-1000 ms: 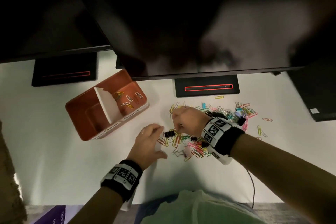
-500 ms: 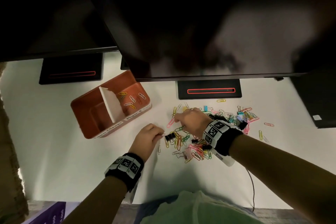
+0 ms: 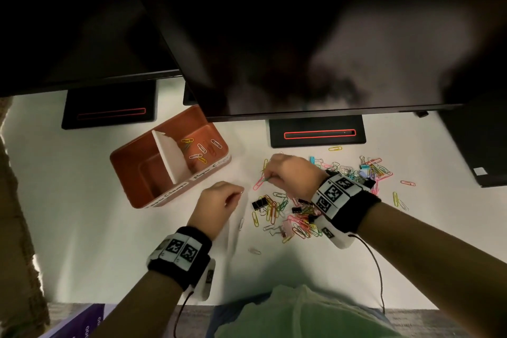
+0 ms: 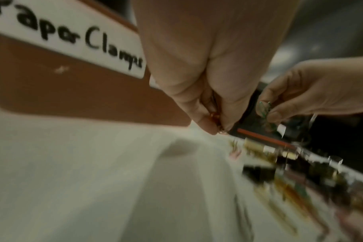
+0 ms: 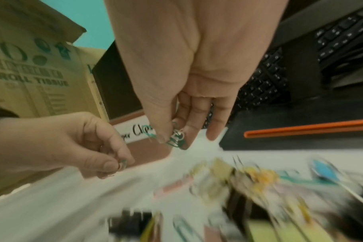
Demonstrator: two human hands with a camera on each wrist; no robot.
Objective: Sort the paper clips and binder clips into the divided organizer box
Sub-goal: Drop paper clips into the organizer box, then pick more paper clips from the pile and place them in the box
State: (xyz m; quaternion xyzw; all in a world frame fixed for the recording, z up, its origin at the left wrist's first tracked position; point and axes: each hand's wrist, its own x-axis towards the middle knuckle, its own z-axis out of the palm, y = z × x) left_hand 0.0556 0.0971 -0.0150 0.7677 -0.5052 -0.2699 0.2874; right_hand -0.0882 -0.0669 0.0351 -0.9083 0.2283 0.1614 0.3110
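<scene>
An orange divided organizer box (image 3: 129, 173) stands on the white desk, with several paper clips (image 3: 201, 148) in its right compartment; its left one looks empty. A heap of coloured paper clips (image 3: 277, 208) and black binder clips (image 3: 260, 204) lies right of it. My left hand (image 3: 219, 203) hovers just right of the box and pinches paper clips (image 4: 214, 117) between thumb and fingers. My right hand (image 3: 290, 176), above the heap's far left edge, pinches green paper clips (image 5: 176, 139).
Two dark monitors hang over the back of the desk, their black stands (image 3: 317, 132) behind the heap and the box. A black keyboard (image 5: 269, 78) lies at the right. A cardboard box (image 5: 31, 78) stands at the left. A loose clip (image 3: 254, 251) lies near the front.
My left hand closed from spread fingers into a pinch and drew back left from the heap. My right hand rose from the heap's middle toward its far left edge with green clips.
</scene>
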